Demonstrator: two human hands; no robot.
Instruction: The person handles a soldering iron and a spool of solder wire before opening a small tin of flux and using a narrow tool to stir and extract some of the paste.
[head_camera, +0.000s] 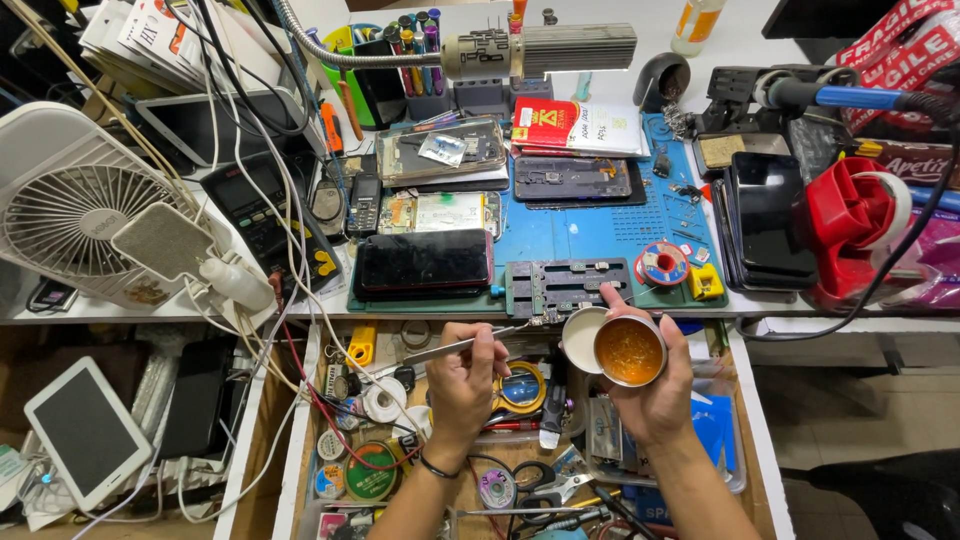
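Room: messy repair bench seen from above, with an open drawer (760, 420) full of small tools right under the hands.
Left hand: left hand (462, 375) is pinching thin metal tweezers (462, 345), fingers closed around them, tips pointing right toward the tin.
Right hand: right hand (652, 395) is cupped around a small round tin (629, 351), with its white lid (581, 339) tucked beside it.
Where the tin is: held up over the drawer, just in front of the bench edge.
How the tin looks: shiny metal rim, sticky orange-brown paste inside.
How it will handle: looks light and stiff, likely a bit slippery; best held around the side wall, kept level, away from the goo.
Bench front: blue work mat (560, 232) with a dark phone (423, 262) and a metal clamp holder (567, 285).
Farther back: white fan (70, 205) at the left, red tape holder (850, 215) at the right, pens and tools in a rack (425, 60).
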